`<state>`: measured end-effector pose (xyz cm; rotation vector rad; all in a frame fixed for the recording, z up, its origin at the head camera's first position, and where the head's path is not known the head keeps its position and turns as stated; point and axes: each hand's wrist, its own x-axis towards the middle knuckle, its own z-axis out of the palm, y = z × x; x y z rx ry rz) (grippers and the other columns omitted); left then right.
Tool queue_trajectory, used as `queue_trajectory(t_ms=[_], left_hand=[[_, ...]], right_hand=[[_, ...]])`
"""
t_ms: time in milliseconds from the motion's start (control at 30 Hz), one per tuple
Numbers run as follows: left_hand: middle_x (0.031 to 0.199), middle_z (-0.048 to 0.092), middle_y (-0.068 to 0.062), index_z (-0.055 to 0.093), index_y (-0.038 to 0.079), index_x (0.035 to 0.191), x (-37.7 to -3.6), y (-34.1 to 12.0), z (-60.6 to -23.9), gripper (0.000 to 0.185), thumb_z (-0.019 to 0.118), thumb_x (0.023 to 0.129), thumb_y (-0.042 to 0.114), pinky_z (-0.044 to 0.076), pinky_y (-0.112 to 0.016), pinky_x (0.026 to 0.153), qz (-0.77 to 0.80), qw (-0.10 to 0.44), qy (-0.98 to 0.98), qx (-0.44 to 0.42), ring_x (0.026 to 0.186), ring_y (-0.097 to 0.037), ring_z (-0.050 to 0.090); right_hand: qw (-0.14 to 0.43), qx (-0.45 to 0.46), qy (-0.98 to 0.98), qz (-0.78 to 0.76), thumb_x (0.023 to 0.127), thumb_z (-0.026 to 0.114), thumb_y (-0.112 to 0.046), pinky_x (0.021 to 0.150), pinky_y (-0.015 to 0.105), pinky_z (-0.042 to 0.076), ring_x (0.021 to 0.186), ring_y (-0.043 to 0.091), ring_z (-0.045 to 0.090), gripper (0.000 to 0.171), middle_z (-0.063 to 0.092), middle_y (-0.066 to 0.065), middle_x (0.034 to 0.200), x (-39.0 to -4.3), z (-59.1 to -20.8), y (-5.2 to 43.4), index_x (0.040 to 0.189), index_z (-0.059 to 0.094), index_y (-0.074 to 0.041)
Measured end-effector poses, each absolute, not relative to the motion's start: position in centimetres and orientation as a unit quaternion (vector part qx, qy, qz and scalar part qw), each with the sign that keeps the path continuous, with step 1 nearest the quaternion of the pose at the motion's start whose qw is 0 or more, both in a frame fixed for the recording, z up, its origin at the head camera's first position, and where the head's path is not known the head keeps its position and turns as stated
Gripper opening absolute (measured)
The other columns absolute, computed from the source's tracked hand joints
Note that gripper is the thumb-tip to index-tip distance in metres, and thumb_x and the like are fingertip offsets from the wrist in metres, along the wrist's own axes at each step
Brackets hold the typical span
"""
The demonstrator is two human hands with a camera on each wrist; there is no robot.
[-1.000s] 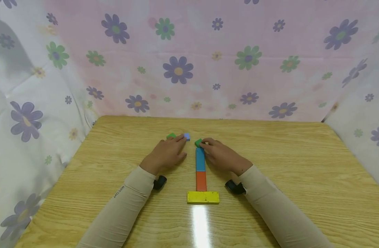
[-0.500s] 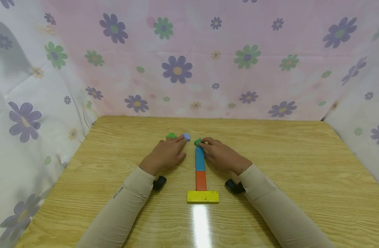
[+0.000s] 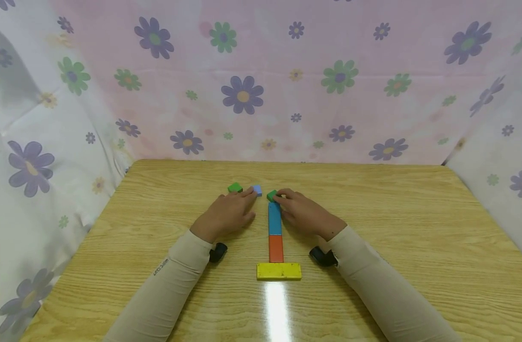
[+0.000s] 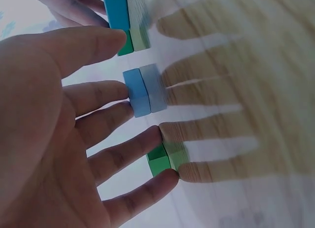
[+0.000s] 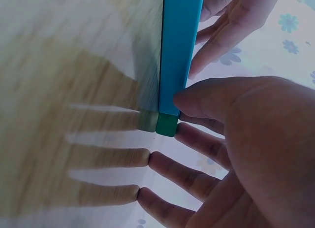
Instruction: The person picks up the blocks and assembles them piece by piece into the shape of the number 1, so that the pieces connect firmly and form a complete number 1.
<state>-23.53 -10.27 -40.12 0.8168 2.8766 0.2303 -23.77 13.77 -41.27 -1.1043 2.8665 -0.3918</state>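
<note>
Resting on the counter (image 3: 372,213), the blue bar (image 3: 275,219) could slip askew if the right hand (image 3: 305,216), its fingers seemingly pinching the green cube (image 3: 272,195) at the bar's far end, pushes unevenly; the left hand (image 3: 228,213), fingers straight, touches the pale-blue cube (image 3: 257,189).

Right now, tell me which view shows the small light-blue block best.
The left wrist view: the light-blue block fills the frame's middle, fingertips of the left hand touching it. The head view shows it tiny; the right wrist view misses it.
</note>
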Motion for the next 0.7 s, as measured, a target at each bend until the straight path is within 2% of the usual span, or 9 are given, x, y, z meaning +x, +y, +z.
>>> queue_trajectory(t_ms=[300,533,700], left_hand=[[0.163,0.031,-0.008,0.033,0.01,0.157,-23.41,-10.33,-39.97,0.061,0.053,0.103,0.032,0.042,-0.053,0.11,0.092,0.087,0.955,0.27,0.143,-0.032,0.044],[0.164,0.028,-0.007,0.03,0.012,0.158,-23.12,-10.65,-40.22,0.062,0.053,0.103,0.03,0.034,-0.046,0.119,0.108,0.107,0.95,0.271,0.149,-0.027,0.034],[0.163,0.031,-0.008,0.032,0.013,0.158,-22.98,-10.71,-40.35,0.062,0.053,0.103,0.031,0.038,-0.046,0.116,0.106,0.1,0.951,0.274,0.147,-0.028,0.038]], right_hand=[[0.028,-0.355,0.926,-0.126,0.102,0.057,-0.012,0.105,0.046,0.049,0.131,0.036,0.053,0.049,0.042,0.02,0.151,-23.65,-40.99,13.67,0.148,0.046,0.001],[0.028,-0.353,0.927,-0.123,0.102,0.057,-0.012,0.104,0.045,0.049,0.129,0.035,0.054,0.049,0.044,0.02,0.149,-23.62,-40.89,13.69,0.147,0.046,0.002],[0.026,-0.357,0.926,-0.124,0.102,0.057,-0.012,0.104,0.045,0.05,0.129,0.035,0.054,0.049,0.044,0.021,0.149,-23.62,-40.94,13.71,0.147,0.045,0.002]])
